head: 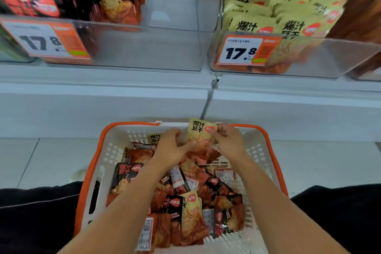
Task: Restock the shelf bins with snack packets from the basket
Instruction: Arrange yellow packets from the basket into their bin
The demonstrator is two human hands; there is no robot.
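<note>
The step in hand looks like picking — both hands are at the far end of the basket [93, 163], gathering yellow packets. The right hand [228, 142] pinches the top corner of an upright yellow packet [199, 130]; the left hand [171, 146] curls round its lower part, perhaps with more packets bunched under it, though that is blurred. The next move probably calls for lifting the bundle clear and carrying it up to the right bin [329, 57], which already holds matching yellow packets. The left bin [144, 47] holds black packets on its left side only. The basket is still well filled with mixed black and yellow packets — plenty left to shelve.
</note>
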